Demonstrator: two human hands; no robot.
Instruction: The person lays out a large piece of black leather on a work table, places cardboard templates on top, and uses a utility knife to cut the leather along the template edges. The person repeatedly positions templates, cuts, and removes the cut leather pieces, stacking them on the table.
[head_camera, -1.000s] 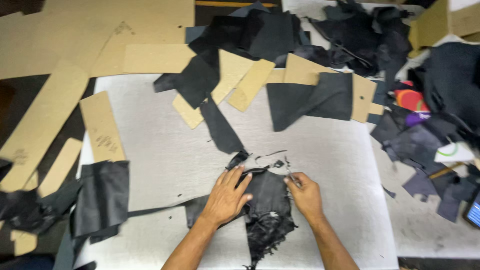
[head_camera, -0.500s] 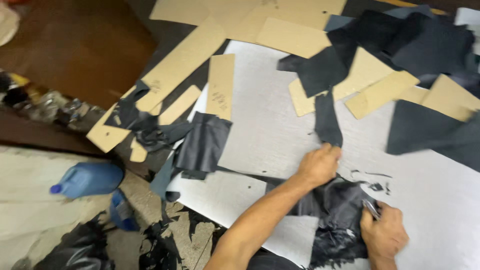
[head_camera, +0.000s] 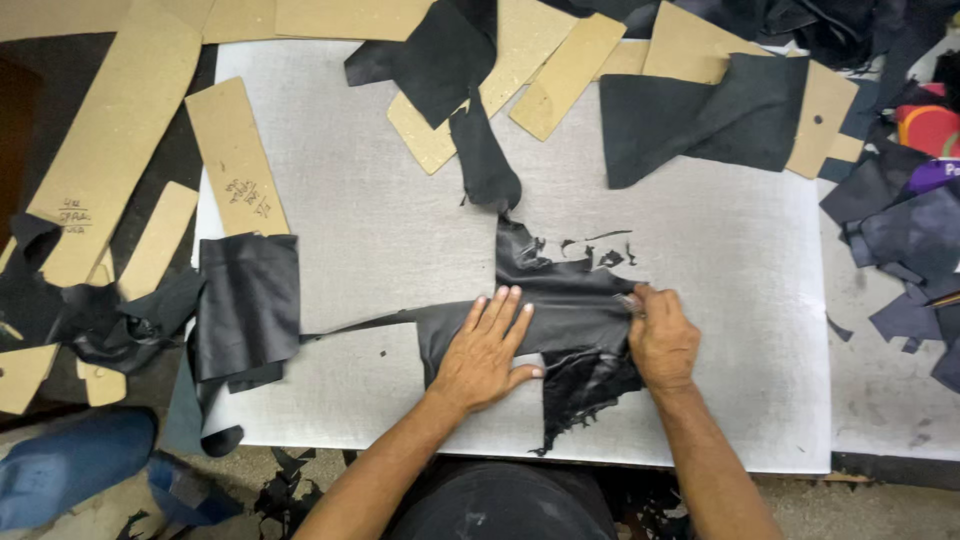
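A ragged piece of black leather (head_camera: 565, 305) lies on the white cutting board (head_camera: 380, 230). My left hand (head_camera: 487, 347) lies flat on it with fingers spread, pressing it down. My right hand (head_camera: 660, 338) is closed around a small metal cutting tool (head_camera: 630, 303) whose tip touches the leather's right edge. Small black offcuts (head_camera: 590, 250) lie just beyond the piece.
Cardboard templates (head_camera: 235, 160) and black leather pieces (head_camera: 700, 115) crowd the board's far edge and left side. A folded black piece (head_camera: 248, 305) hangs over the left edge. More dark scraps (head_camera: 900, 240) pile at the right. A blue bottle (head_camera: 70, 465) lies on the floor.
The view swung to the left and back to the board. My left hand now lies flat on the leather, and my right hand holds the tool at its right edge.
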